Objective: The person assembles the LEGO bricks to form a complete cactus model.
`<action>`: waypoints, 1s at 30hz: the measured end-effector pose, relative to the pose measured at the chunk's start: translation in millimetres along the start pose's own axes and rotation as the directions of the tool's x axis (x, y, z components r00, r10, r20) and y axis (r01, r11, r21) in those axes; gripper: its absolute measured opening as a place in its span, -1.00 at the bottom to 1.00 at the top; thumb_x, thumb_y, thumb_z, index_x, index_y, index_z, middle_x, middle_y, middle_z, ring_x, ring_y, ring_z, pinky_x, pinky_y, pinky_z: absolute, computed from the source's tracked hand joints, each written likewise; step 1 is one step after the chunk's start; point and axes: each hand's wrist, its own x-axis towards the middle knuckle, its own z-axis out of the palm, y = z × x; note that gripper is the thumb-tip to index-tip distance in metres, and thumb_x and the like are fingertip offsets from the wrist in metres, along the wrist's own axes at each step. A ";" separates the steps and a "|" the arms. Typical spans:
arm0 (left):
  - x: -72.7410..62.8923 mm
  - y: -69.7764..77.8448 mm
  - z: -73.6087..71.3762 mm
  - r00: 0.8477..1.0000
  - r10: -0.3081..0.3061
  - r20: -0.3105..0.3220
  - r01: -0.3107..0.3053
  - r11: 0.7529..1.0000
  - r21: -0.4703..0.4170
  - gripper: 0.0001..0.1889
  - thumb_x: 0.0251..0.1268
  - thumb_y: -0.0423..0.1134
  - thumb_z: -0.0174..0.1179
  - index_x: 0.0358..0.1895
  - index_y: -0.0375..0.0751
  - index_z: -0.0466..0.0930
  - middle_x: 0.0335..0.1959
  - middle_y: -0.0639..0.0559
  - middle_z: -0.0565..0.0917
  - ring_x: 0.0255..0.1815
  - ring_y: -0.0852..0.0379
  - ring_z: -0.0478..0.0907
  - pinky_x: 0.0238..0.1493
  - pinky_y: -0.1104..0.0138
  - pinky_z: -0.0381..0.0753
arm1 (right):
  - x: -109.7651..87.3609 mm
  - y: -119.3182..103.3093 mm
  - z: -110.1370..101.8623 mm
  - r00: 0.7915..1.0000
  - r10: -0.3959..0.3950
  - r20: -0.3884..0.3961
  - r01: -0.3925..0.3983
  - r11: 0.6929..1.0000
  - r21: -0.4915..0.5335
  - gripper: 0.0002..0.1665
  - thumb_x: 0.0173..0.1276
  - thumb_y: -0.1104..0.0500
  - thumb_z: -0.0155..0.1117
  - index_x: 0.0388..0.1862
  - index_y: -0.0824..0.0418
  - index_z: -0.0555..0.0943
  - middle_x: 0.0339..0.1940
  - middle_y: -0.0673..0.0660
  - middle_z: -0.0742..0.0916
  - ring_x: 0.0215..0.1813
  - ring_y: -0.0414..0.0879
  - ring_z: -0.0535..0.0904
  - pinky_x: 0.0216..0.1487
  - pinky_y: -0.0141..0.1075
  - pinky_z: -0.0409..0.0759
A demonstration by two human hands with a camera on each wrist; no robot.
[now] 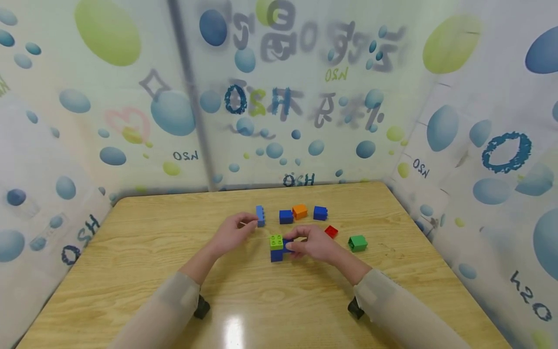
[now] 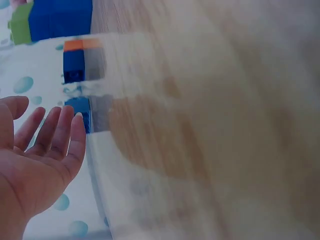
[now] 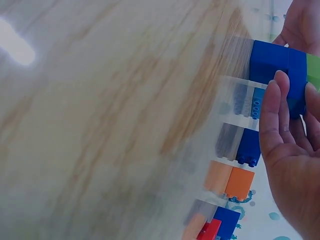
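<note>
Block (image 3: 297,75) in right hand (image 3: 296,157)

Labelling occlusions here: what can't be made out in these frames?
- Head view: part of the blue block beside the lime green block, covered by the right hand.
- Head view: whether the left hand touches the light blue block; too small to tell.
- Right wrist view: the lime green block's far end, cut off by the right edge; the red block, by the bottom edge.
</note>
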 end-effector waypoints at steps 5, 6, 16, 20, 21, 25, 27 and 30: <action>13.9 -7.5 -2.6 0.999 -0.030 -0.043 0.033 0.997 0.064 -0.57 0.77 -0.03 0.12 0.44 -0.17 0.62 0.27 -0.16 0.72 0.20 -0.09 0.68 0.15 0.12 0.72 | -0.7 0.8 -0.5 1.000 -0.006 0.008 0.006 1.000 -0.002 -0.70 0.61 0.23 0.39 0.23 0.30 0.73 0.19 0.25 0.78 -0.10 0.07 0.89 0.00 -0.11 0.87; 16.7 -8.0 -2.6 0.998 -0.034 -0.046 0.037 0.996 0.077 -0.56 0.77 -0.02 0.12 0.46 -0.15 0.61 0.31 -0.17 0.70 0.23 -0.10 0.67 0.19 0.08 0.71 | -0.7 1.0 -0.4 1.000 -0.006 0.009 0.006 1.000 -0.001 -0.70 0.61 0.23 0.39 0.23 0.31 0.73 0.19 0.24 0.79 -0.10 0.07 0.89 0.00 -0.11 0.87; 43.1 -2.8 5.7 0.999 -0.005 0.035 -0.003 0.979 0.203 -0.44 0.80 -0.03 0.05 0.69 -0.07 0.37 0.50 -0.39 0.41 0.42 -0.33 0.53 0.44 -0.22 0.57 | 1.3 1.1 0.0 1.000 0.007 0.011 -0.007 1.000 0.015 -0.70 0.61 0.22 0.40 0.23 0.26 0.74 0.17 0.20 0.79 -0.10 0.06 0.89 0.02 -0.10 0.87; 49.9 -3.0 10.9 0.998 -0.021 0.061 0.003 0.958 0.286 -0.45 0.79 0.02 0.03 0.66 -0.04 0.41 0.46 -0.38 0.40 0.27 -0.21 0.53 0.37 -0.18 0.56 | 0.7 1.6 -0.3 1.000 0.002 0.014 -0.002 1.000 0.015 -0.70 0.62 0.22 0.40 0.24 0.26 0.74 0.17 0.20 0.79 -0.09 0.08 0.89 0.02 -0.09 0.87; 50.6 -2.8 11.7 0.998 -0.025 0.066 0.005 0.954 0.300 -0.45 0.79 0.03 0.04 0.65 -0.06 0.43 0.44 -0.38 0.40 0.23 -0.19 0.53 0.35 -0.16 0.56 | 0.5 1.3 -0.4 1.000 0.001 0.014 -0.001 1.000 0.014 -0.70 0.61 0.21 0.40 0.24 0.26 0.74 0.17 0.20 0.79 -0.09 0.08 0.89 0.02 -0.09 0.87; 50.3 -2.1 12.7 0.996 -0.058 0.063 0.035 0.945 0.324 -0.46 0.76 0.02 0.09 0.60 -0.12 0.48 0.40 -0.37 0.41 0.17 -0.18 0.51 0.30 -0.13 0.56 | 0.7 1.2 -0.5 1.000 -0.001 0.016 0.000 1.000 0.010 -0.70 0.62 0.20 0.40 0.24 0.25 0.74 0.17 0.19 0.79 -0.09 0.09 0.89 0.03 -0.09 0.87; 48.8 -2.2 11.5 0.996 -0.075 0.043 0.057 0.945 0.322 -0.48 0.73 0.00 0.14 0.55 -0.14 0.52 0.41 -0.35 0.43 0.27 -0.23 0.52 0.40 -0.15 0.56 | 1.0 1.2 -0.7 1.000 0.001 0.016 -0.001 1.000 0.007 -0.70 0.62 0.20 0.40 0.24 0.25 0.74 0.17 0.19 0.79 -0.09 0.08 0.89 0.03 -0.10 0.87; 47.2 -3.8 7.7 0.997 -0.079 0.011 0.071 0.942 0.329 -0.55 0.66 -0.05 0.24 0.41 -0.19 0.57 0.41 -0.33 0.49 0.42 -0.28 0.51 0.53 -0.20 0.49 | 1.5 1.3 -0.8 1.000 0.008 0.015 -0.008 1.000 0.010 -0.70 0.62 0.20 0.40 0.24 0.24 0.74 0.17 0.19 0.79 -0.09 0.07 0.88 0.03 -0.10 0.87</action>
